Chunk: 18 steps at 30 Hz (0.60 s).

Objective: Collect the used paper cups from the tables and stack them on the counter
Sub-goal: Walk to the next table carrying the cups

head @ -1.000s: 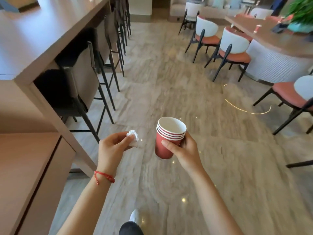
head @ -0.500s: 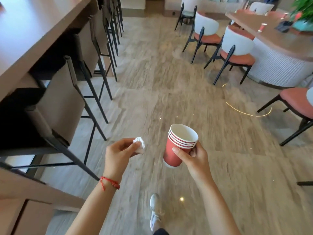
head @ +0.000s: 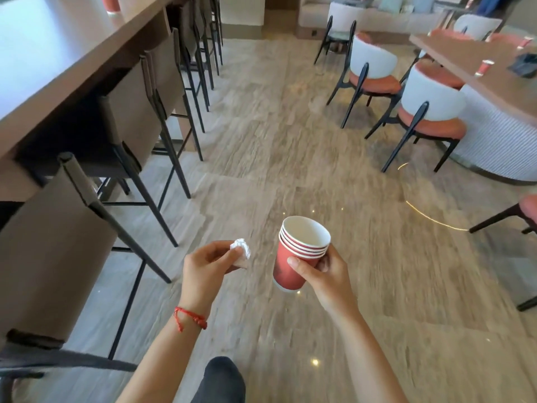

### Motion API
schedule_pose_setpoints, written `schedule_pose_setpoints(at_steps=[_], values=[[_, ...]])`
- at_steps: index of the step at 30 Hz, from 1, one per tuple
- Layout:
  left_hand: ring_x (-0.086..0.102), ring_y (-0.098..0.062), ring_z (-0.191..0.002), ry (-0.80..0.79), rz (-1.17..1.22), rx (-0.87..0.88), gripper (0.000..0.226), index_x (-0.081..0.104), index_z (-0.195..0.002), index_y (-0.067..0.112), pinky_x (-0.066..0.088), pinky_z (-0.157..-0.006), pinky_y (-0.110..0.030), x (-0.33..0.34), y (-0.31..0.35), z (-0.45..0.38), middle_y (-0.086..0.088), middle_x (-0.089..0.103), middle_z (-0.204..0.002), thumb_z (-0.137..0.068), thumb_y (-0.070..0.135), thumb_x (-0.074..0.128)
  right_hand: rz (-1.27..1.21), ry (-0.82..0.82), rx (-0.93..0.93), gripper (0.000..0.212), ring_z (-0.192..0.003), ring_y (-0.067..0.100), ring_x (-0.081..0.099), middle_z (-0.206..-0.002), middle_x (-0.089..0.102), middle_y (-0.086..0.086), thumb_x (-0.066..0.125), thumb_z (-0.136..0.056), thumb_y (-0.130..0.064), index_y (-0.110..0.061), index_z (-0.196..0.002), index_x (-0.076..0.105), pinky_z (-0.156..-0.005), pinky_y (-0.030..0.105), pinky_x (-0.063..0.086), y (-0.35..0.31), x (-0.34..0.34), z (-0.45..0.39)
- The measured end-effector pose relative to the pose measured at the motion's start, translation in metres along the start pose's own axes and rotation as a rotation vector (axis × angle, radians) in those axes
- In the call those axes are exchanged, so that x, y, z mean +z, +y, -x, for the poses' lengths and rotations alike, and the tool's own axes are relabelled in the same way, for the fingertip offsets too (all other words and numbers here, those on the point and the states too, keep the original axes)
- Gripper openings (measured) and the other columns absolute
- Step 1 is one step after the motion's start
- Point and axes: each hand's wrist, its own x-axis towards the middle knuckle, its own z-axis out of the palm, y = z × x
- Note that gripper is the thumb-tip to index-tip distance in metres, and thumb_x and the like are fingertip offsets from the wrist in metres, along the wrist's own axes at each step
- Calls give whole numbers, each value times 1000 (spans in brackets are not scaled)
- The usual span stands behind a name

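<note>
My right hand [head: 325,274] grips a stack of several nested red paper cups [head: 296,254] with white insides, held upright in front of me over the floor. My left hand [head: 206,266] pinches a small crumpled white tissue [head: 240,248] between thumb and fingers, just left of the cups. Another red cup [head: 111,3] stands on the long wooden counter [head: 52,62] at the far left. On the curved table [head: 476,59] at the right stand two more red cups [head: 484,66] [head: 525,42].
A row of dark bar stools [head: 128,117] lines the counter on my left. White-backed chairs with orange seats [head: 430,112] ring the right table. Between them runs a wide aisle of marble floor [head: 276,135]. A dark object [head: 525,65] lies on the right table.
I have walked forward along the aisle; the stools and counter have slid toward me on the left. Both hands keep their grips and have drifted slightly right in view.
</note>
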Motion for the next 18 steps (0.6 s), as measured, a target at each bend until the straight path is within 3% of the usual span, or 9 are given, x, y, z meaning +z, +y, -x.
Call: schedule_pose_setpoints(at_steps=[6,18], values=[[69,-14,-64,11,14,-34,9,72,-74,10,55,-60,-18,23,1,-106,-1,71,-64,-79,4,69,-11,6,12,48,-95,5,67,-98,73,-11,79,-61,-16,-20,-105,61,-74,14,50,11,7,-111],[69,-15,-67,-2,-43,-14,8,72,-74,13,56,-62,-19,70,51,-343,-4,72,-69,-80,7,69,-2,8,-5,47,-93,3,67,-97,72,-15,78,-62,-18,-21,-105,60,-73,13,50,-8,43,-343]])
